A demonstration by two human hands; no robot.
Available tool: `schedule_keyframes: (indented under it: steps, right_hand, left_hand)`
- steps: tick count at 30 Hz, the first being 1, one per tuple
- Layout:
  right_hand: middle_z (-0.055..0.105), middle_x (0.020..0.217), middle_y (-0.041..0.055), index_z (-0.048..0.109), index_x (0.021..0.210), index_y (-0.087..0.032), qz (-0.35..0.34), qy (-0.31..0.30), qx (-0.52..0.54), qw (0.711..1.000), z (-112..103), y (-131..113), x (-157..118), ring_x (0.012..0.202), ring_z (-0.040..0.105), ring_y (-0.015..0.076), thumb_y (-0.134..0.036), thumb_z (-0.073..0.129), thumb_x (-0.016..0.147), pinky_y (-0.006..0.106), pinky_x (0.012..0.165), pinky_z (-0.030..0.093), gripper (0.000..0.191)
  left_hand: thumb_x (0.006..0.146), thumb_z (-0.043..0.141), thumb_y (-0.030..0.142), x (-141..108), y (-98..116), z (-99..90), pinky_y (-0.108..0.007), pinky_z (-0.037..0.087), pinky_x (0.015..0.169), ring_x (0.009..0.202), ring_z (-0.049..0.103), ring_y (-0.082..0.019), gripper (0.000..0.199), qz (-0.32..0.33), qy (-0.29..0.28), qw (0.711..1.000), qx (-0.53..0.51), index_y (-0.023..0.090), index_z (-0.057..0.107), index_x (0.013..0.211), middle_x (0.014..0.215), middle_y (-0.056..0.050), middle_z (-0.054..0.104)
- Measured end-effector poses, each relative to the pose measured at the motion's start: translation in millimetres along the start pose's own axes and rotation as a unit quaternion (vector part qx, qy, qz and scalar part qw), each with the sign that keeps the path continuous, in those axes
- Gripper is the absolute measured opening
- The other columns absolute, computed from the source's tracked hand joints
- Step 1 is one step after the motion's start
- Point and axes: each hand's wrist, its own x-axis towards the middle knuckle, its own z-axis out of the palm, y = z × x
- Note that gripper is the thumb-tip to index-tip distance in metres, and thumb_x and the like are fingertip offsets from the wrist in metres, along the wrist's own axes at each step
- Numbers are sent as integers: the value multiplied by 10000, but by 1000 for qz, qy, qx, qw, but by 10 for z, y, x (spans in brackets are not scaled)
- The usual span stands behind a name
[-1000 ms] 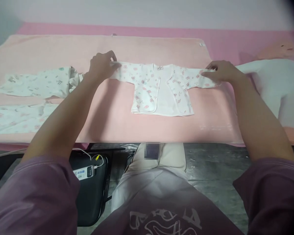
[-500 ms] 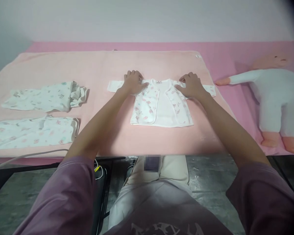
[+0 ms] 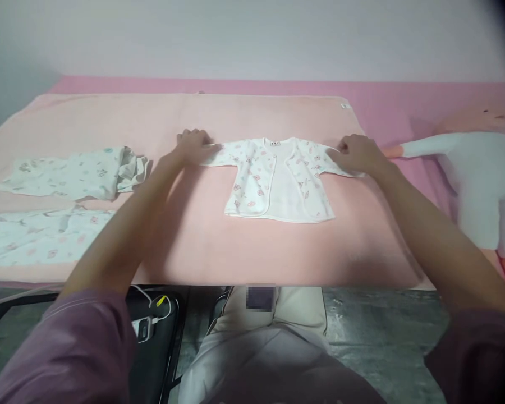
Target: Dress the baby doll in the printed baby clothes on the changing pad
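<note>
A small white baby shirt (image 3: 252,179) with pink prints lies spread on the pink blanket, its front parted and both sleeves stretched sideways. My left hand (image 3: 194,147) rests at the end of the left sleeve, thumb pointing inward, covering the cuff. Over the right sleeve, near its cuff, is my right hand (image 3: 356,154), its fingers curled together at the fabric. Whether either hand pinches the cloth is hard to see.
Two more printed white garments, one folded (image 3: 71,173) and one nearer the edge (image 3: 37,233), lie at the left. A doll in white (image 3: 467,163) lies at the right. Below the table edge (image 3: 235,280) are a black chair (image 3: 155,348) and a cable.
Both hands have slid outward along the sleeves, from the shoulders toward the cuffs. More of the printed sleeves shows, and the view has shifted slightly.
</note>
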Motion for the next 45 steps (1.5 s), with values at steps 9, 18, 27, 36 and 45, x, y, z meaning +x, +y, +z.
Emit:
schedule_keyframes:
  steps: [9,18,27,36,45]
  right_hand:
    - [694,1231,259,623,1033,-227,41,82,2,996,-247,255,-8,1179,595,358,-543,675,1105,508,1025,446,328]
    - [767,1026,118,633,978,-245,-144,12,107,984,368,-1503,-1117,985,679,334,-533,646,1118,461,928,473,320]
    - [756,898,73,555,821,-250,-48,-91,164,981,678,-1931,-1281,843,669,276,-410,724,1054,391,746,425,330]
    - [659,757,35,454,724,-243,-57,-36,163,984,661,-1658,-1332,758,566,229,-347,656,1003,360,727,364,359]
    - [625,750,27,430,741,-236,-92,-4,222,971,506,-2019,-1294,766,562,219,-384,638,1020,350,719,358,379]
  left_hand:
    - [1099,539,791,-192,-571,-492,-548,381,1309,1189,601,-258,716,-29,-2,999,36,188,627,1475,1314,-59,763]
    - [1142,529,580,-728,602,145,-527,480,1243,1417,593,-397,423,139,49,988,-45,242,699,1331,1426,-170,718]
    - [1069,585,698,-435,1262,409,-598,538,1174,1288,718,-429,548,113,-45,992,-24,221,768,1268,1156,-181,831]
    - [891,824,459,-69,1889,464,-556,570,1170,1351,725,-481,616,48,-81,995,39,97,821,1390,1371,-281,793]
    - [987,677,657,122,1564,324,-498,601,1071,1146,816,-389,583,45,-82,995,-26,116,843,1127,1077,-223,856]
